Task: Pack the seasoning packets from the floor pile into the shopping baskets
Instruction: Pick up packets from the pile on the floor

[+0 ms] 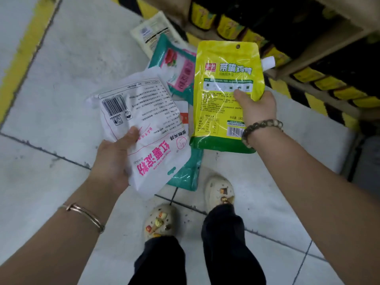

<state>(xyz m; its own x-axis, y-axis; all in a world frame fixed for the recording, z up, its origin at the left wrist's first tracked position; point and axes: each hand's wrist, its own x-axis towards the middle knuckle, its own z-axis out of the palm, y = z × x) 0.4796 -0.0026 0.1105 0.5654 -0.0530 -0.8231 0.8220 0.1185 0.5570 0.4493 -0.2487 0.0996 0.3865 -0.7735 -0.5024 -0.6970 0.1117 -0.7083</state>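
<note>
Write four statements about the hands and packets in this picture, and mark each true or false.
1. The left hand holds a white packet. True.
2. The right hand holds a red packet. False: it holds a yellow pouch.
3. A teal and pink packet lies on the floor. True.
4. The right wrist is bare. False: it wears a bead bracelet.

White packet (144,124) tilted, yellow spouted pouch (222,89) upright — teal packets (176,68) lying beneath
</note>
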